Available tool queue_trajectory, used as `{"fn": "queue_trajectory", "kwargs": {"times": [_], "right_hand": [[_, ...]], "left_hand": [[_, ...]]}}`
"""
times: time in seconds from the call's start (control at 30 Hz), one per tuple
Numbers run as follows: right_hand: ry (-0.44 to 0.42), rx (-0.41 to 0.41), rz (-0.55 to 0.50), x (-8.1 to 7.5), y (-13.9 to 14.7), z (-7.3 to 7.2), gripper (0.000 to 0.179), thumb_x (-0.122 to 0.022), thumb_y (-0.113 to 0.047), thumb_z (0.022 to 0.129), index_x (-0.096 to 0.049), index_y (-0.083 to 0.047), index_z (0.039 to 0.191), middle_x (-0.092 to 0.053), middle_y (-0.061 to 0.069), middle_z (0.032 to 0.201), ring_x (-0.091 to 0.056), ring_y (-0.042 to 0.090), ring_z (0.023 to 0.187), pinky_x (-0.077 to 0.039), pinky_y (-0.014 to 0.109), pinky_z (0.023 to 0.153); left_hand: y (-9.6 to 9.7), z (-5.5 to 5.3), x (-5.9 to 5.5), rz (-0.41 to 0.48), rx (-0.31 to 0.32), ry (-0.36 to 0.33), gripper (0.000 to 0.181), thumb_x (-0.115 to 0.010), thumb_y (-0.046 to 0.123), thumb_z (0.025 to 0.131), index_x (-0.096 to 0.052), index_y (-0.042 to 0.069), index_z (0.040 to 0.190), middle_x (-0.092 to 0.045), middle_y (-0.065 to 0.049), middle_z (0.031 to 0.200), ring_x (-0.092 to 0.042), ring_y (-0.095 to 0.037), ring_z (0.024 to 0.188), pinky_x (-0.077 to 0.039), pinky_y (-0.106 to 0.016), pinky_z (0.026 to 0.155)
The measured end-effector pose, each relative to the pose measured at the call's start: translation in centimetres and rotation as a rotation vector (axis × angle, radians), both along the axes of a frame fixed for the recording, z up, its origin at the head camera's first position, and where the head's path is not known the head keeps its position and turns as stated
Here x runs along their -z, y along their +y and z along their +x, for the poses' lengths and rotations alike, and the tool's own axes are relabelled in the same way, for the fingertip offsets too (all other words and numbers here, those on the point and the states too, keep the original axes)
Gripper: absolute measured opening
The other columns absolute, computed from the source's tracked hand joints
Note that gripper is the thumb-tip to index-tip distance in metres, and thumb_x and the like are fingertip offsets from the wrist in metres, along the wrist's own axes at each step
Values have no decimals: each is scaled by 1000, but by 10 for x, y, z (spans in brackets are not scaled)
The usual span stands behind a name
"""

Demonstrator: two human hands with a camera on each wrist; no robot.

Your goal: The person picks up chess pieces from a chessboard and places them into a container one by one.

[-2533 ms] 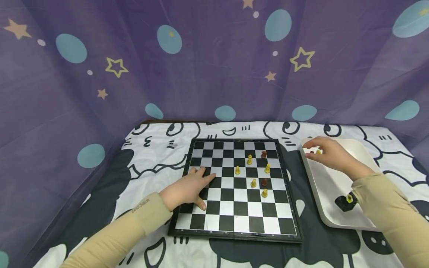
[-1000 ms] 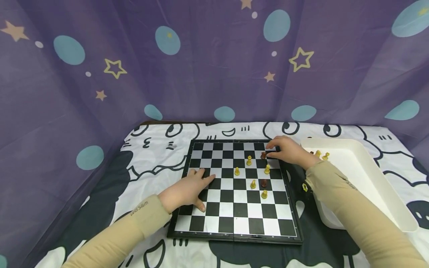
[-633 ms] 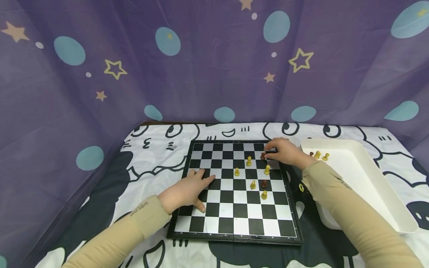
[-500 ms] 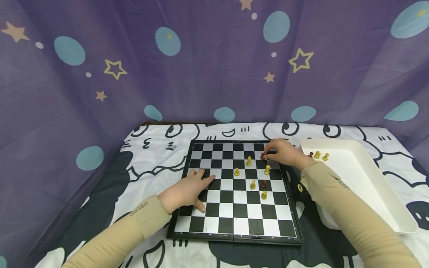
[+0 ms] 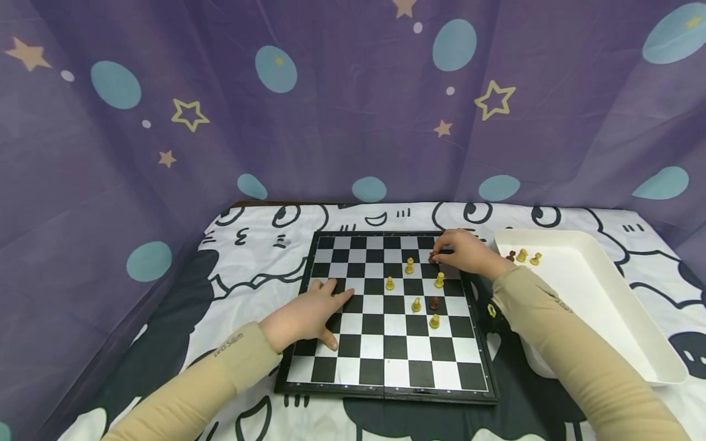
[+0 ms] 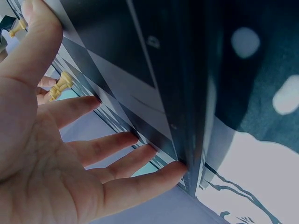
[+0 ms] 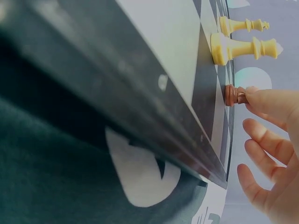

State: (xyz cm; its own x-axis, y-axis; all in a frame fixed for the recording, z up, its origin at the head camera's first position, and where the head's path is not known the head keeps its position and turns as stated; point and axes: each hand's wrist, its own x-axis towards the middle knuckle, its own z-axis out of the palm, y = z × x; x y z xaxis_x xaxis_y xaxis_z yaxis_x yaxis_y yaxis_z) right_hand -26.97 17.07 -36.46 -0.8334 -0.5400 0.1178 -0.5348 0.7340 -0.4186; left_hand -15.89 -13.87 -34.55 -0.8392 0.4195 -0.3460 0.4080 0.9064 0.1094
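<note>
A black-and-white chessboard [image 5: 395,372] lies on the table. My left hand [image 5: 309,311] rests on its left side, fingers spread; in the left wrist view the fingertips of this hand [image 6: 60,163] touch the board. At the far right squares, my right hand [image 5: 469,252] pinches the top of a brown chess piece [image 5: 432,258] between thumb and forefinger. The right wrist view shows that brown piece [image 7: 231,95] upright, its base at the board and its top hidden by the thumb. Several yellow chess pieces [image 5: 409,266] and another brown piece [image 5: 434,302] stand nearby.
Right of the board, a white tray [image 5: 601,318] holds a brown piece [image 5: 511,255] and two yellow pieces [image 5: 521,255] in its far left corner. A patterned cloth [image 5: 265,226] covers the table, and a purple curtain [image 5: 331,141] hangs behind it.
My right hand has moved left from the tray to the board and taken hold of the brown piece at the far right, staying there lately. The left hand has kept its place.
</note>
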Motion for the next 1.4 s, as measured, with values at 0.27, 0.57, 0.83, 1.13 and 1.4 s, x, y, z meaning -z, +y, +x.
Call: {"fn": "queue_trajectory", "kwargs": {"times": [0.27, 0.57, 0.83, 1.13, 1.4], "right_hand": [[-7, 7, -7, -1, -1, 0, 4, -68, -9, 85, -72, -8, 84, -67, 8, 92, -60, 27, 91, -46, 48, 86], [23, 9, -17, -1, 2, -1, 5, -67, -8, 85, -72, -9, 82, -67, 7, 90, -60, 27, 90, -46, 46, 84], [36, 17, -43, -7, 6, -1, 5, -67, -7, 85, -71, -9, 82, -67, 8, 90, -59, 28, 90, -46, 46, 82], [51, 18, -65, -19, 9, 5, 6, -67, -6, 85, -71, -8, 83, -67, 8, 90, -59, 31, 92, -46, 47, 84], [50, 6, -74, -25, 7, 16, 4, -67, -6, 85, -71, -7, 85, -66, 9, 93, -59, 32, 94, -46, 47, 84]], "left_hand": [[-1, 0, -1, 1, 0, -1, 101, -84, 39, 60, -38, 13, 146, -33, -24, 146, -34, -43, 129, -42, -48, 100], [1, 1, -3, -7, 3, -5, 100, -84, 40, 60, -38, 12, 146, -34, -24, 146, -34, -43, 129, -42, -49, 100], [1, 1, -3, -10, 11, -2, 100, -82, 41, 60, -38, 13, 146, -33, -24, 146, -34, -44, 129, -42, -49, 100], [0, 2, -4, -4, 14, -1, 101, -83, 40, 59, -39, 11, 145, -33, -25, 146, -35, -44, 127, -42, -49, 99], [1, 1, -3, -5, 19, 6, 101, -83, 40, 59, -39, 12, 145, -33, -25, 146, -35, -44, 127, -43, -49, 99]]}}
